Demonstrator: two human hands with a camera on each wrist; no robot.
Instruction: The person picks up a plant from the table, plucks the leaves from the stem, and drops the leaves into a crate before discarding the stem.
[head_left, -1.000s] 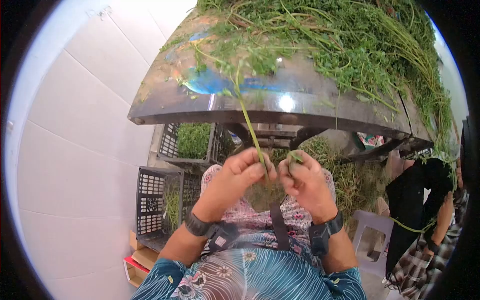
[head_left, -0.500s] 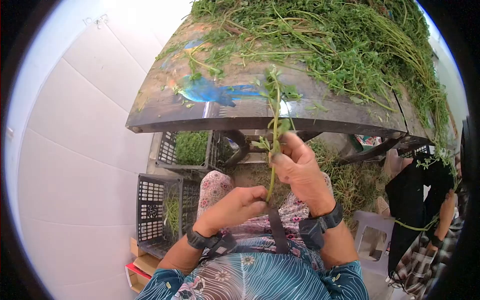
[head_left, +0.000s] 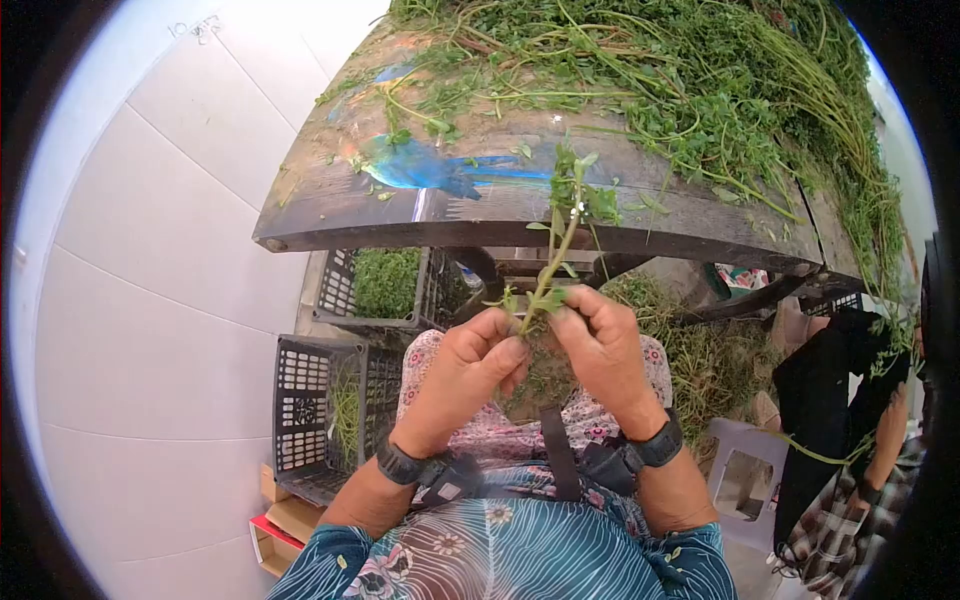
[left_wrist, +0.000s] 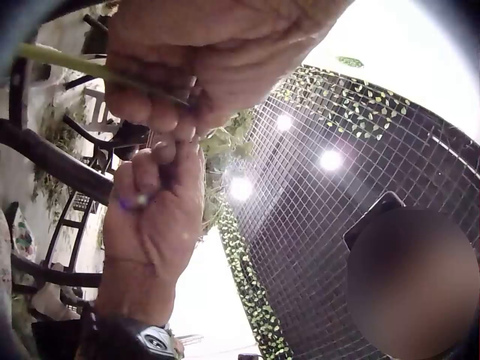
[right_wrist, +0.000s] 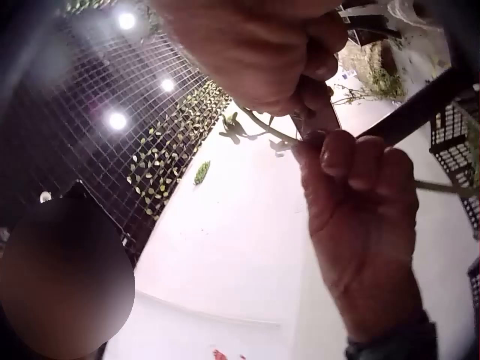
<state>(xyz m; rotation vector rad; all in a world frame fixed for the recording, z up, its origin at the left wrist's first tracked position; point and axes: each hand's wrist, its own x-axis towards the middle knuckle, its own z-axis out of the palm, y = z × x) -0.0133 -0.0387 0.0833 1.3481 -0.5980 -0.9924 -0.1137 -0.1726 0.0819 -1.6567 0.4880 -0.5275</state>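
A green leafy stem (head_left: 562, 250) slants up from between both hands toward the table edge in the head view. The left hand (head_left: 462, 378) pinches its lower part, fingers curled round it. The right hand (head_left: 608, 360) grips the stem just beside, thumb and forefinger at its leaves. In the left wrist view the left hand (left_wrist: 217, 60) and the right hand (left_wrist: 154, 217) meet closely, with a stem (left_wrist: 75, 64) running out leftward. The right wrist view shows the left hand (right_wrist: 364, 217) curled round a stem (right_wrist: 266, 129), below the right hand (right_wrist: 247, 52).
A wooden table (head_left: 350, 215) bears heaped greens (head_left: 700, 90). Black crates (head_left: 302, 400) stand below left, one with greens (head_left: 387, 282). Cut stems (head_left: 700, 365) litter the floor. A grey stool (head_left: 745, 480) and another person's arm (head_left: 885, 445) are at the right.
The left hand has risen from its lower place near the lap, and the right hand has come down slightly, so the two are close together. The stem now leans to the right.
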